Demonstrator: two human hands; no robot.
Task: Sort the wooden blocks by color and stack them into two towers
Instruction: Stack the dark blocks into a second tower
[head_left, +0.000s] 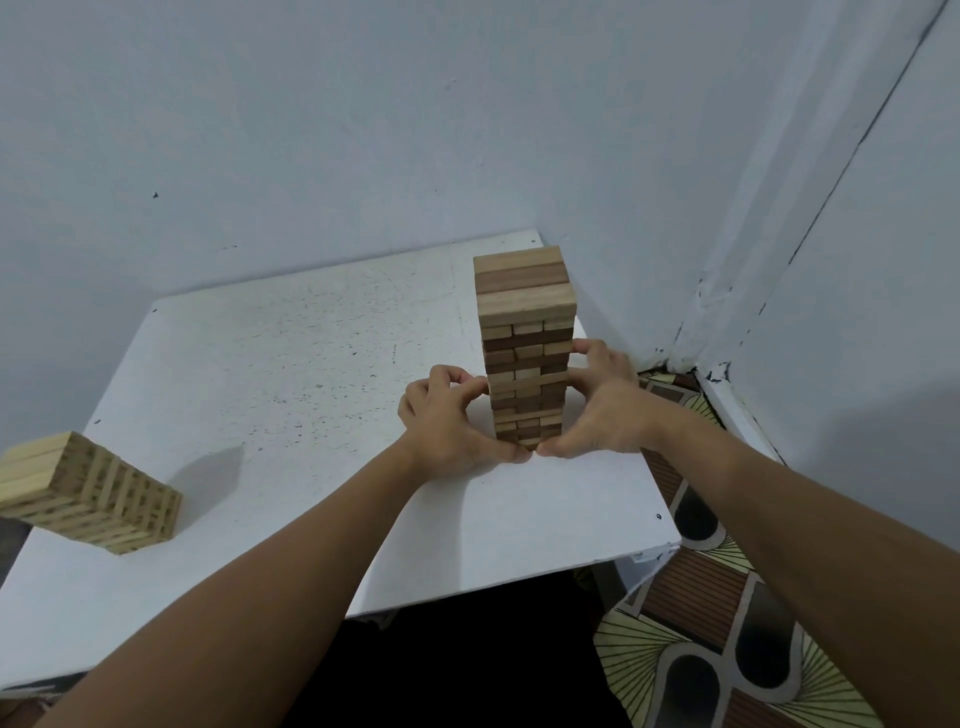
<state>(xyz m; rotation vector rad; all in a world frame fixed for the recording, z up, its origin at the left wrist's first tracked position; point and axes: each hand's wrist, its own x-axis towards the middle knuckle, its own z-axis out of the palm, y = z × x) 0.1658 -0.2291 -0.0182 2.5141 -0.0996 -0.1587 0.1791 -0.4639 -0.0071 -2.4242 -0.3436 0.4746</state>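
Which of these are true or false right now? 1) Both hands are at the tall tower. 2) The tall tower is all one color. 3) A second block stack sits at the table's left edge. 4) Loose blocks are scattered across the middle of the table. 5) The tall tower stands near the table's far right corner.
1) True. The left hand and right hand flank the lower part of the tall tower, thumbs meeting at its base.
2) False. It mixes light and dark brown blocks.
3) True. The light-colored stack is there, apart from the hands.
4) False. No loose blocks lie on the white table.
5) True. It stands close to the wall corner.
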